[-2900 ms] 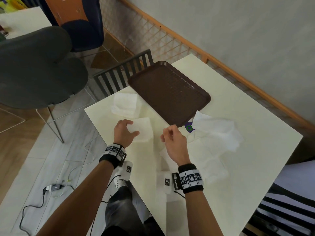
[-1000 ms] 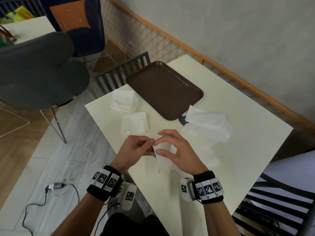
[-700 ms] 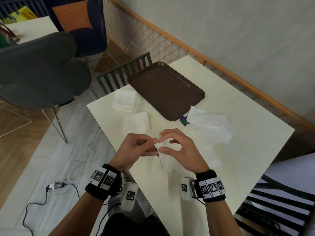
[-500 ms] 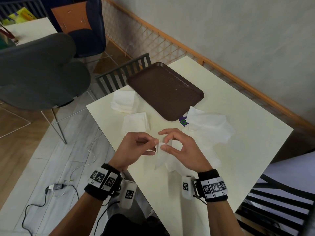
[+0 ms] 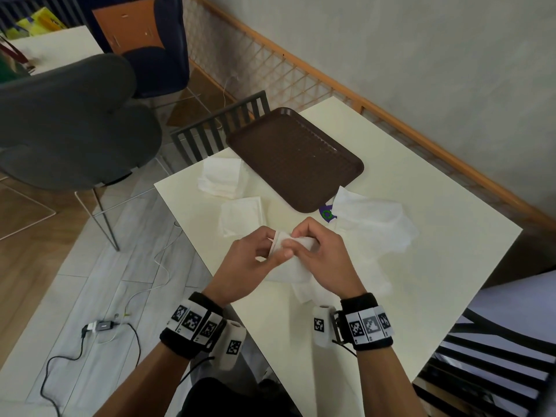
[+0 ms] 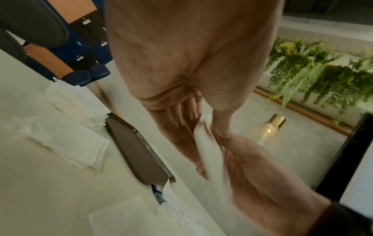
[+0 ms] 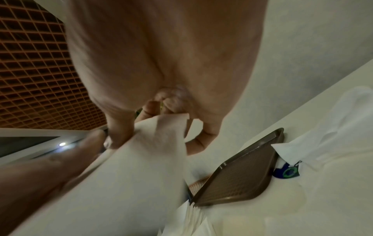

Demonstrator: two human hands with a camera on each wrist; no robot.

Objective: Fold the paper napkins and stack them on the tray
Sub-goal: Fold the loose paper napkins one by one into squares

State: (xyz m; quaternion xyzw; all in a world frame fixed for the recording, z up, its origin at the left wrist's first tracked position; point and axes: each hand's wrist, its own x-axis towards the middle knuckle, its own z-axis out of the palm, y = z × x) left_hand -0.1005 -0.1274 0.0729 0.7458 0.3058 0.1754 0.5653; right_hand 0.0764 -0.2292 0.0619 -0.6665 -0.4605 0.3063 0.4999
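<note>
Both hands work one napkin (image 5: 288,251) just above the desk (image 5: 421,266): the left hand (image 5: 240,269) and right hand (image 5: 328,260) each pinch its upper edge, grips almost touching, the sheet hanging down between them. The fold seems only begun, though blur hides the crease. Next, I judge, the edges must be matched and pressed flat. Right of the grip lies a loose heap of unfolded napkins (image 5: 373,224); beyond-left, a folded napkin (image 5: 242,216) and a stack (image 5: 221,176). Further off, the brown tray (image 5: 294,161) holds nothing. Beyond it run chairs, a lattice rail and grey wall.
</note>
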